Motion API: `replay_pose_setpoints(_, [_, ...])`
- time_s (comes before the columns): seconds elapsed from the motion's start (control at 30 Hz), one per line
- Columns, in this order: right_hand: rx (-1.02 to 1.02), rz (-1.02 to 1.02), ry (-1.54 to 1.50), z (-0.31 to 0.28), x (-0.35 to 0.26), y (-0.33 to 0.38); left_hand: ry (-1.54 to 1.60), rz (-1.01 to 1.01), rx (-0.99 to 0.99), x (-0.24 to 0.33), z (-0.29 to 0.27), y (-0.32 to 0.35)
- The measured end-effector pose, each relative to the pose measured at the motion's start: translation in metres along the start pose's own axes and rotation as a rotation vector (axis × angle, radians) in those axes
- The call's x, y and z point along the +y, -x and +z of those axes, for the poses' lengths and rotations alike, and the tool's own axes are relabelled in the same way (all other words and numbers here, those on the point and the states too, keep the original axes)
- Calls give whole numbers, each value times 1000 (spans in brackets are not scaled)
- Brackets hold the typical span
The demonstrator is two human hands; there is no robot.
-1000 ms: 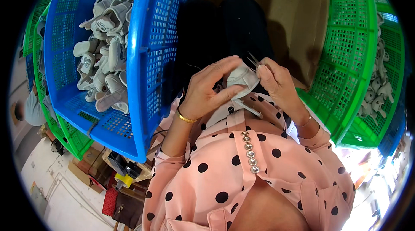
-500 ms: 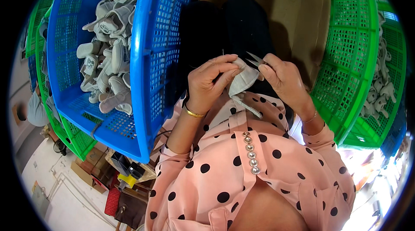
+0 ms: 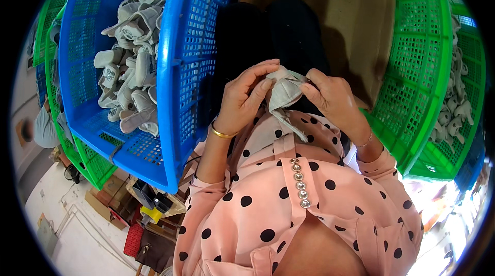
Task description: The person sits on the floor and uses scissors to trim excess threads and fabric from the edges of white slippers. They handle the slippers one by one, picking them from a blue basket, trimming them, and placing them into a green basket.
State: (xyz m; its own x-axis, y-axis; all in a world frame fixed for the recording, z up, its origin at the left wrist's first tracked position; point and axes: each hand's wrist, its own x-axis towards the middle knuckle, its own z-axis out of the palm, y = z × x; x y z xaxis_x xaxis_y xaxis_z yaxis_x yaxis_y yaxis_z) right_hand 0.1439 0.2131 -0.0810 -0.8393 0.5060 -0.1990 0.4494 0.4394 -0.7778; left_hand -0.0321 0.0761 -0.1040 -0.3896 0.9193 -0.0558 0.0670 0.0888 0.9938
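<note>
At my upper left stood a blue basket [image 3: 178,77] heaped with grey fabric pieces [image 3: 129,59], a green basket [image 3: 417,85] filled the right of the frame, and a brown cardboard box [image 3: 356,23] sat at top centre.

the grey piece [image 3: 285,93] pinched between both hands looks like soft matt cloth; the blue basket [image 3: 175,69] and green basket [image 3: 412,69] are glossy perforated plastic, the bracelet [image 3: 221,133] shiny gold metal, the board [image 3: 350,13] behind matt brown wood
</note>
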Motion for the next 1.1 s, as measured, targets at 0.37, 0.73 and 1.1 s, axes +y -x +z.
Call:
replay_pose_setpoints(0.37, [34,-50,0,10,9,-6,-272,64,-5,3,-9,6])
replay_pose_setpoints(0.73, [59,-143,192,2,11,-6,-760,518,176,-9,11,1])
replay_pose_setpoints(1.1, [85,-255,440,-9,-1,-9,-789,576,195,-13,15,-3])
